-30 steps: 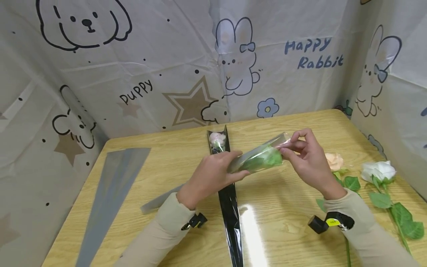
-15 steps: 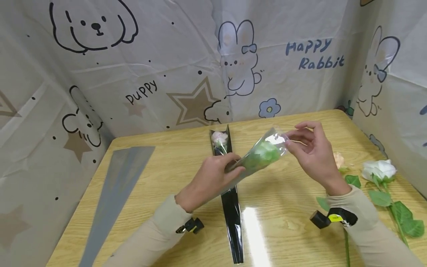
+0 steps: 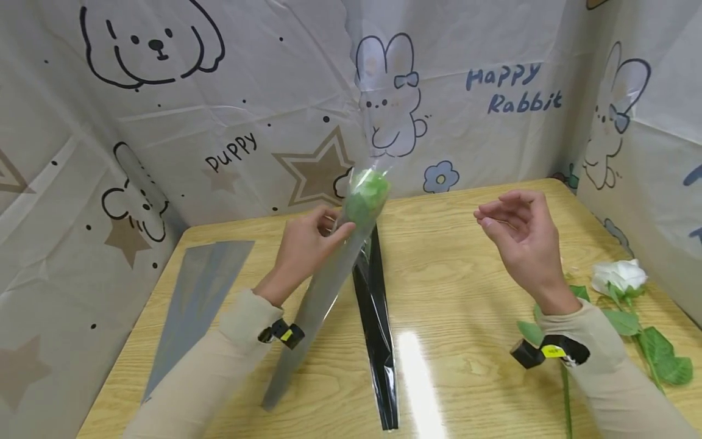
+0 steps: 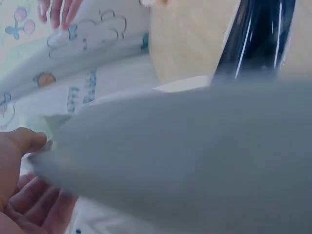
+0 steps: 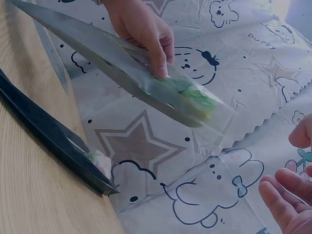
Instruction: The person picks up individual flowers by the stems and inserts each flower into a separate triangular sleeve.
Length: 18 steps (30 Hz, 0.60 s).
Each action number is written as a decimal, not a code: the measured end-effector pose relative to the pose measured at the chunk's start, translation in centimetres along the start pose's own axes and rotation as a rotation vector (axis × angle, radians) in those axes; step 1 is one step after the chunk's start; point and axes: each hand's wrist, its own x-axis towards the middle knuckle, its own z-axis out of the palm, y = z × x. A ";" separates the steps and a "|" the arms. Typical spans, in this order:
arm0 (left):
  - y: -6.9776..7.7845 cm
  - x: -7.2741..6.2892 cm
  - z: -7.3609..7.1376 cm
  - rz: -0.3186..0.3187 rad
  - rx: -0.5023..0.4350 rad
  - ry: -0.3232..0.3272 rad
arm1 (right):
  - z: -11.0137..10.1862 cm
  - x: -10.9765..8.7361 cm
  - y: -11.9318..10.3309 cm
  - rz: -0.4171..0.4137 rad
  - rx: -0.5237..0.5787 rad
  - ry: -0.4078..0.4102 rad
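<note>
Beige sleeves (image 3: 186,384), each with a black camera (image 3: 540,353) at the wrist, reach in from the lower corners of the head view over a wood-grain tabletop (image 3: 466,366). At lower centre lies a narrow black wrap (image 3: 378,341), its upper end covered by the wrapped flower (image 3: 331,280); the right wrist view shows a pale pink flower (image 5: 101,163) in that end. Grey wraps (image 3: 205,292) lie overlapping at left, partly behind a forearm, and a white rose (image 3: 620,277) lies at right. Near mid-frame the left hand (image 3: 307,247) pinches the wrapped flower just below its bloom; the right hand (image 3: 523,250), at right and well apart, has its fingers loosely bent. Frosted grey covers the stem part, while glossy clear film surrounds the pale green bloom. Its long axis slants steeply from lower left to upper right, bloom uppermost, against the white printed backdrop (image 3: 252,79) behind.
</note>
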 end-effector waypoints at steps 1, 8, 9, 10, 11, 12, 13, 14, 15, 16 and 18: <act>-0.3 0.4 -0.4 -0.015 0.012 0.010 | 0.0 0.0 0.1 -0.005 -0.002 -0.004; -2.9 2.5 -2.6 -0.200 -0.076 0.009 | -0.2 0.2 0.6 -0.018 -0.032 -0.011; -3.3 2.6 -2.7 -0.239 -0.117 0.009 | -0.2 0.2 0.6 -0.017 -0.037 -0.010; -3.7 2.7 -2.8 -0.273 -0.157 0.008 | -0.3 0.2 0.7 -0.017 -0.042 -0.008; -4.1 2.8 -2.7 -0.306 -0.198 0.011 | -0.3 0.2 0.7 -0.014 -0.043 -0.008; -4.5 2.8 -2.6 -0.334 -0.242 0.015 | -0.3 0.2 0.7 -0.008 -0.043 -0.006; -4.9 2.8 -2.5 -0.364 -0.291 0.020 | -0.3 0.1 0.7 -0.001 -0.042 -0.006; -5.3 2.8 -2.3 -0.389 -0.342 0.030 | -0.3 0.1 0.7 0.007 -0.042 -0.005; -5.7 2.7 -2.1 -0.410 -0.386 0.037 | -0.3 0.1 0.7 0.011 -0.047 -0.007; -6.1 2.7 -1.9 -0.431 -0.422 0.045 | -0.3 0.1 0.7 0.014 -0.053 -0.009; -6.9 2.4 -1.4 -0.476 -0.468 0.055 | -0.2 0.0 0.8 0.020 -0.053 -0.016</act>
